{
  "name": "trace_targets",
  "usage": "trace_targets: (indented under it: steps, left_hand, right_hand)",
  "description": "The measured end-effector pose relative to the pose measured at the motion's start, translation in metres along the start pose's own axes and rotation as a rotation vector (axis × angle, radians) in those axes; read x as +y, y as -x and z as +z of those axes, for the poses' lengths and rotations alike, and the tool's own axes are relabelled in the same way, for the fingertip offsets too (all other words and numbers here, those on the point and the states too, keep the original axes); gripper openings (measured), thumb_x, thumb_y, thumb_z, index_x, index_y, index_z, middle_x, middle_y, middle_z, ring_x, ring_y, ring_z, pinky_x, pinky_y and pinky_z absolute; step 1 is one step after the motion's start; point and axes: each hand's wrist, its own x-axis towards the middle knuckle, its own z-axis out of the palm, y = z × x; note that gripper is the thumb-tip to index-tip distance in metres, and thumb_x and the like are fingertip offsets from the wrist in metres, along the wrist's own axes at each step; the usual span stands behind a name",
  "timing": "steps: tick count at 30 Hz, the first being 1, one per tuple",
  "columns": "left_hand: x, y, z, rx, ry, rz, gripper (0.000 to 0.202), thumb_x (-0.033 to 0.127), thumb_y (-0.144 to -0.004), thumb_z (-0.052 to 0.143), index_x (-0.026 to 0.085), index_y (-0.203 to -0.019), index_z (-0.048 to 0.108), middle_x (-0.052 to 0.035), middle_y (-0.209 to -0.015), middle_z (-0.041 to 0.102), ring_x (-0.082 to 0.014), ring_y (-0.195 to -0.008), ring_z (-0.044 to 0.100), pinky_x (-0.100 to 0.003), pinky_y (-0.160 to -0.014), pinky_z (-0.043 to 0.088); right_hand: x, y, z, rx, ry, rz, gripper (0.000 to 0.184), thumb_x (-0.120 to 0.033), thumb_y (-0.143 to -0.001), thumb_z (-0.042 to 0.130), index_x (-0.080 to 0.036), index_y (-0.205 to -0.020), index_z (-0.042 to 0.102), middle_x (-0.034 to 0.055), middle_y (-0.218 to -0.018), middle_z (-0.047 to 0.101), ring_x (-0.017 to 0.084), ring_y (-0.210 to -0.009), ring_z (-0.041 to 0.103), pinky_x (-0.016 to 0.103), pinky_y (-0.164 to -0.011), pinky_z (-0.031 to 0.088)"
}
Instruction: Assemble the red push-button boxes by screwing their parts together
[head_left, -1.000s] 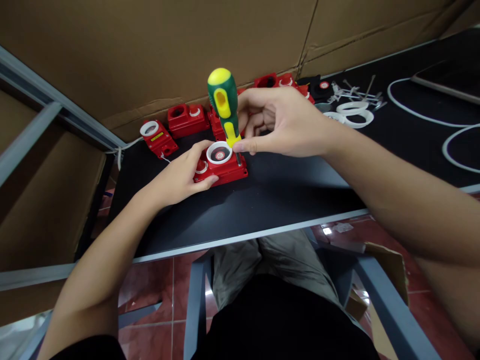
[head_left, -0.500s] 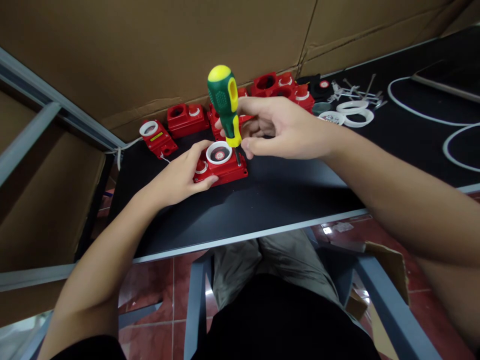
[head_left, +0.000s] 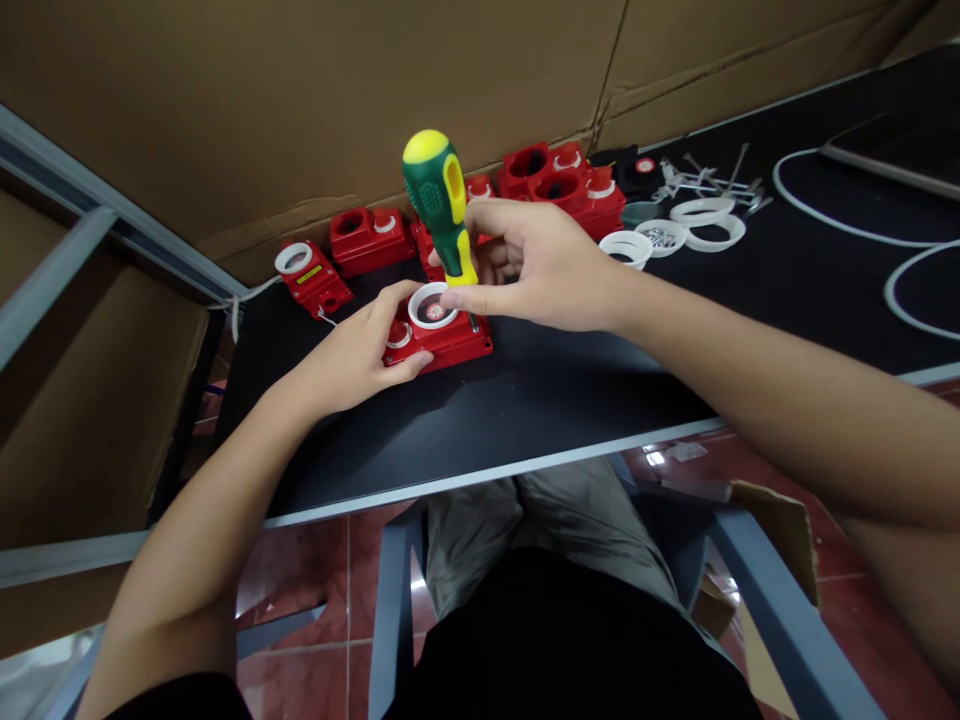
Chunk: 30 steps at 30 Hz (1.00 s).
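Observation:
On the black tabletop lies a red box-shaped housing (head_left: 454,350) with a white ring (head_left: 433,306) around a dark round window and a smaller knob beside it. My left hand (head_left: 367,350) grips its left end, thumb along the front side and fingers over the back. A green and yellow screwdriver (head_left: 439,195) stands nearly upright, tilted a little to the left, its tip at the housing's right end. The fingers of my right hand (head_left: 536,265) are closed round the lower handle from the right. Whether a screw sits under the tip is too small to tell.
Behind stand several more red housings (head_left: 367,240), one with a yellow label (head_left: 311,275). To the right are white rings (head_left: 716,233), a small dish of screws (head_left: 661,238), loose metal pieces (head_left: 712,182) and a white cable (head_left: 817,225). A cardboard wall (head_left: 375,90) rises behind the table.
My right hand has shifted slightly left and its thumb now reaches over the white ring's edge. The screwdriver handle leans a bit more to the left. My left hand keeps its hold.

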Motion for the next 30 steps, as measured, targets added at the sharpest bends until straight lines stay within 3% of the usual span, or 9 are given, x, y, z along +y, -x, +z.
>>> trace_targets:
  steps: [4, 13, 19, 24, 30]
  left_hand:
    - [0.001, 0.0, 0.0, -0.003, -0.002, -0.01, 0.091, 0.066, -0.113, 0.07, 0.012, -0.184, 0.049, -0.0277, -0.179, 0.075, -0.0453, -0.157, 0.082, -0.058, -0.137, 0.069]
    - [0.004, -0.001, -0.002, -0.007, 0.017, -0.006, 0.093, 0.071, -0.114, 0.07, 0.013, -0.184, 0.051, -0.0264, -0.18, 0.075, -0.0449, -0.158, 0.082, -0.055, -0.137, 0.068]
    - [0.002, -0.001, -0.001, -0.004, 0.021, -0.023, 0.095, 0.07, -0.112, 0.073, 0.014, -0.185, 0.051, -0.0256, -0.179, 0.076, -0.0456, -0.155, 0.083, -0.057, -0.134, 0.07]
    - [0.0, 0.0, -0.001, -0.003, 0.002, -0.017, 0.095, 0.068, -0.113, 0.073, 0.014, -0.187, 0.048, -0.0267, -0.18, 0.074, -0.0456, -0.154, 0.083, -0.058, -0.135, 0.07]
    - [-0.001, 0.001, 0.0, -0.003, -0.003, -0.033, 0.097, 0.07, -0.111, 0.072, 0.013, -0.187, 0.049, -0.0272, -0.18, 0.074, -0.0449, -0.148, 0.085, -0.058, -0.128, 0.073]
  right_hand:
    - [-0.009, 0.001, -0.001, 0.018, 0.006, -0.002, 0.045, -0.05, -0.103, 0.109, -0.026, -0.127, 0.079, 0.0035, -0.118, 0.084, 0.019, -0.09, 0.079, 0.033, -0.078, 0.072]
    - [-0.018, -0.001, -0.016, -0.063, -0.041, 0.023, 0.05, -0.04, -0.101, 0.112, -0.025, -0.138, 0.082, 0.0012, -0.114, 0.087, 0.016, -0.09, 0.083, 0.027, -0.082, 0.071]
    - [-0.023, 0.002, -0.014, -0.112, -0.016, 0.005, 0.033, -0.024, -0.109, 0.092, -0.02, -0.14, 0.082, 0.0066, -0.14, 0.089, 0.014, -0.096, 0.083, 0.024, -0.08, 0.067]
    - [-0.023, 0.002, -0.011, -0.177, -0.072, -0.028, 0.032, -0.028, -0.11, 0.085, -0.02, -0.14, 0.083, 0.0054, -0.141, 0.09, 0.017, -0.111, 0.089, 0.023, -0.092, 0.074]
    - [-0.023, 0.001, -0.01, -0.2, -0.104, -0.019, 0.031, -0.028, -0.111, 0.084, -0.021, -0.141, 0.084, 0.0047, -0.132, 0.091, 0.017, -0.107, 0.088, 0.023, -0.089, 0.075]
